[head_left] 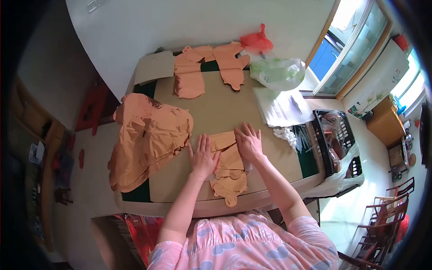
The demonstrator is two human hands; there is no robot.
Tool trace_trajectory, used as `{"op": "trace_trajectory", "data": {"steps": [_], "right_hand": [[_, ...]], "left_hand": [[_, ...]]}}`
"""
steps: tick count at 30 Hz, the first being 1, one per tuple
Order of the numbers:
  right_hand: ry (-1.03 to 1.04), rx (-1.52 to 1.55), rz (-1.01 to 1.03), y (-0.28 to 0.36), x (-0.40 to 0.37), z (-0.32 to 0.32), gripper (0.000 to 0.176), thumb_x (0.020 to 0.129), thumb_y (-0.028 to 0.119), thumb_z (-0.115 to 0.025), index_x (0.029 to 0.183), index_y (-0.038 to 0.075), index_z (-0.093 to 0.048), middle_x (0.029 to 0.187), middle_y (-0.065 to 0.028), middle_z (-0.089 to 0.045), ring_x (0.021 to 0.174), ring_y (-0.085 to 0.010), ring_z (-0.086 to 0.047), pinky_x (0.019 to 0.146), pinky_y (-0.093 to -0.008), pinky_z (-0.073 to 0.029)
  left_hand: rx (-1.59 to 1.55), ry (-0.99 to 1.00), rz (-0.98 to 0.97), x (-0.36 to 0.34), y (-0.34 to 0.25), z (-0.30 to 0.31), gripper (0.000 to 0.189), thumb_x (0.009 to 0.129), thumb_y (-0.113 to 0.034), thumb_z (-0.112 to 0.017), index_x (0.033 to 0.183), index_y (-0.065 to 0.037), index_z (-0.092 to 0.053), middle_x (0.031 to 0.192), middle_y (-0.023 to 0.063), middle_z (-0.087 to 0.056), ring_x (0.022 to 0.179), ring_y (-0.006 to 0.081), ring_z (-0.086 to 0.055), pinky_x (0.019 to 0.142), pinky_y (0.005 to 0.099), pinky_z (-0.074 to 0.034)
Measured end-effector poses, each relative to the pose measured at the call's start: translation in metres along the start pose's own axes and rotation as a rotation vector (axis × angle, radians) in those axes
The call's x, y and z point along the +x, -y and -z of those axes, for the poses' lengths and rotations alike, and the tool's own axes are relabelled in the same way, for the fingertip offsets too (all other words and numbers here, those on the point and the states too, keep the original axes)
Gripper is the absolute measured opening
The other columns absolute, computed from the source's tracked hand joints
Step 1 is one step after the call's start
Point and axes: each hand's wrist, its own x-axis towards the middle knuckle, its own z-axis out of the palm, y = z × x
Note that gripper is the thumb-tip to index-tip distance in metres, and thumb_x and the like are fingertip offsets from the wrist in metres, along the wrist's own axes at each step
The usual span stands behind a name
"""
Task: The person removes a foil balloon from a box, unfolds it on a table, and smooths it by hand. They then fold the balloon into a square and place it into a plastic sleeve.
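Note:
A folded, flat copper-coloured foil balloon [228, 160] lies on the cardboard sheet [180, 180] right in front of me. My left hand [204, 157] rests flat along its left edge, fingers stretched forward and the thumb over the foil. On the opposite edge, my right hand [249, 144] presses down with its fingers extended. The near end of the balloon, with a small rounded tab, points toward me. To the left of my left hand spreads a large crinkled pile of the same foil [148, 139], hanging past the table's side.
More flat foil pieces [189, 81] lie at the back, near a grey board [155, 67] and a red plastic bag [257, 41]. On the right are a green-white bag [279, 73], clear plastic sleeves [285, 108], white straws [305, 139] and a black crate [320, 130].

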Motion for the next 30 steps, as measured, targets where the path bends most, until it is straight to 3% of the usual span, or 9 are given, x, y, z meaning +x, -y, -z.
{"op": "trace_trajectory", "data": {"steps": [3, 9, 15, 18, 21, 30], "right_hand": [[-0.050, 0.092, 0.017, -0.005, 0.010, -0.002, 0.033, 0.090, 0.027, -0.054, 0.118, 0.011, -0.061, 0.135, -0.0141, -0.049, 0.128, -0.0329, -0.041, 0.106, -0.0489, -0.033], [0.159, 0.309, -0.216, -0.009, 0.024, 0.017, 0.030, 0.081, 0.024, -0.063, 0.102, 0.004, -0.061, 0.106, -0.0155, -0.062, 0.101, -0.0351, -0.058, 0.088, -0.0422, -0.048], [0.266, 0.576, -0.372, -0.023, 0.038, 0.020, 0.035, 0.079, 0.020, -0.070, 0.107, 0.000, -0.061, 0.095, -0.0171, -0.066, 0.085, -0.0275, -0.065, 0.071, -0.0368, -0.053], [0.463, 0.704, -0.476, -0.023, 0.033, 0.027, 0.046, 0.078, 0.021, -0.074, 0.114, -0.003, -0.059, 0.098, -0.0188, -0.066, 0.079, -0.0233, -0.067, 0.063, -0.0350, -0.054], [0.402, 0.668, -0.441, -0.040, 0.029, 0.008, 0.048, 0.078, 0.021, -0.075, 0.111, -0.009, -0.056, 0.083, -0.0112, -0.067, 0.054, -0.0145, -0.059, 0.050, -0.0277, -0.049], [0.106, 0.471, -0.342, -0.057, 0.082, -0.020, 0.039, 0.078, 0.022, -0.072, 0.108, 0.000, -0.060, 0.089, -0.0164, -0.068, 0.077, -0.0217, -0.066, 0.067, -0.0341, -0.053]], "left_hand": [[0.002, 0.003, 0.001, 0.001, 0.000, 0.003, 0.072, 0.092, -0.048, -0.048, 0.146, -0.005, -0.029, 0.154, 0.0119, -0.025, 0.144, 0.0240, -0.020, 0.114, 0.0585, -0.009], [0.019, -0.004, -0.015, 0.001, 0.001, -0.001, 0.072, 0.093, -0.050, -0.045, 0.146, -0.005, -0.028, 0.155, 0.0113, -0.024, 0.144, 0.0231, -0.020, 0.114, 0.0573, -0.010], [0.001, 0.003, -0.027, 0.001, 0.002, -0.004, 0.071, 0.093, -0.049, -0.044, 0.146, -0.005, -0.028, 0.155, 0.0115, -0.023, 0.144, 0.0237, -0.020, 0.115, 0.0566, -0.011], [-0.001, 0.027, -0.014, 0.006, 0.000, -0.003, 0.071, 0.093, -0.049, -0.044, 0.146, -0.005, -0.028, 0.155, 0.0116, -0.024, 0.144, 0.0238, -0.020, 0.115, 0.0568, -0.010], [-0.017, 0.044, -0.012, 0.020, -0.002, -0.004, 0.070, 0.093, -0.049, -0.044, 0.146, -0.005, -0.029, 0.155, 0.0116, -0.024, 0.144, 0.0237, -0.019, 0.114, 0.0573, -0.009], [-0.035, 0.021, -0.015, 0.091, 0.009, -0.013, 0.069, 0.093, -0.049, -0.045, 0.145, -0.005, -0.031, 0.154, 0.0118, -0.026, 0.143, 0.0237, -0.021, 0.114, 0.0582, -0.009]]}}
